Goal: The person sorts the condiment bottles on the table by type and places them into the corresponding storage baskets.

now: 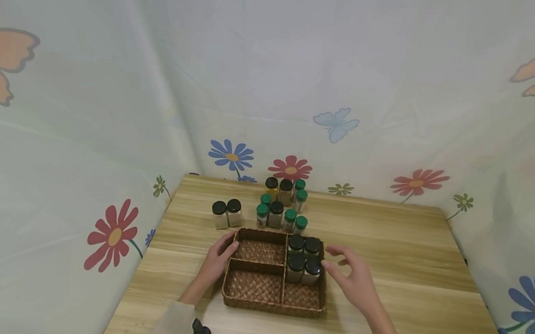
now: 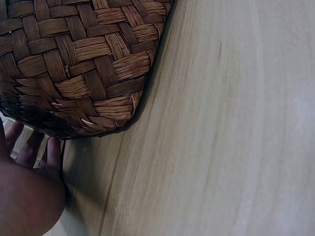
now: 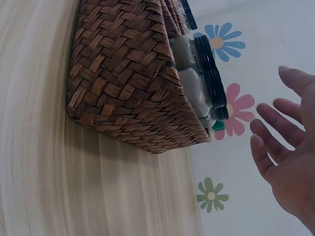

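A brown woven basket (image 1: 253,305) with three compartments stands on the table. My left hand (image 1: 216,261) holds its left side, the thumb over the rim and the fingers along the outer wall. In the left wrist view the fingers (image 2: 30,150) are partly hidden behind the basket's corner. Several black-lidded jars (image 1: 295,268) stand upright in the right compartment. Just right of these jars, my right hand (image 1: 354,279) hovers with fingers spread and holds nothing. The right wrist view shows this hand (image 3: 290,142) apart from the basket (image 3: 118,73) and its jars (image 3: 197,91).
Behind the basket stands a group of jars with green lids (image 1: 262,215) and black lids (image 1: 275,216). Two black-lidded jars (image 1: 220,216) stand together farther left. A flower-printed curtain (image 1: 272,85) rises behind the wooden table (image 1: 405,247). A small black object (image 1: 201,331) is by the left sleeve.
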`<state>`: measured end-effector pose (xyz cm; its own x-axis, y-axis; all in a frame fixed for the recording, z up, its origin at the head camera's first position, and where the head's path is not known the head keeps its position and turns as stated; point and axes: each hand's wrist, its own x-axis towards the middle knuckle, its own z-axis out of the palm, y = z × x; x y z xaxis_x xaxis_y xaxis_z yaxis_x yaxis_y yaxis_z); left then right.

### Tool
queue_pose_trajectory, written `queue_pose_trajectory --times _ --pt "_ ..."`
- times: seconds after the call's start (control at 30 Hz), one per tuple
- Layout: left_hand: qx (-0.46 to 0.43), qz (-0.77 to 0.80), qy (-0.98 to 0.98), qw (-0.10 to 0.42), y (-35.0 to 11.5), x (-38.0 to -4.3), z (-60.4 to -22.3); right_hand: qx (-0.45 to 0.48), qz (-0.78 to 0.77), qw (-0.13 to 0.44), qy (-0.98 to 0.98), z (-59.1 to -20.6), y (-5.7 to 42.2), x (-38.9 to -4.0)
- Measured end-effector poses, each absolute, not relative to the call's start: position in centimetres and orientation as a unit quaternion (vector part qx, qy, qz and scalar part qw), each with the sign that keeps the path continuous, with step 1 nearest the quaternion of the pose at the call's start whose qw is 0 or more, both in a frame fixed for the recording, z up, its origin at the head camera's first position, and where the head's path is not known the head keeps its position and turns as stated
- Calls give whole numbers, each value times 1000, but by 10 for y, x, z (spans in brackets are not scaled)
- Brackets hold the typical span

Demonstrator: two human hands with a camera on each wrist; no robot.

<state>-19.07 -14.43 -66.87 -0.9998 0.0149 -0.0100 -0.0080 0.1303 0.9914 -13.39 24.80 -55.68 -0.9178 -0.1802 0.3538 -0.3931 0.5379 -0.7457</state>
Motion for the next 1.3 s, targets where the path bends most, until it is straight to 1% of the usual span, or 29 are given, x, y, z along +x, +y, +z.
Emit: queue_pose_trajectory --times 0.47,0.73,1.07,1.3 --pt "10 654 757 3 -143 -191 -669 202 445 141 -861 -541 237 -149" --pt "10 658 752 19 -143 -192 -666 229 444 151 -853 -527 229 -158" --pt "8 656 755 4 -143 -191 -668 240 422 151 -861 -516 221 -168" --pt "2 660 751 12 -143 -191 -667 239 414 150 -866 -514 219 -176"
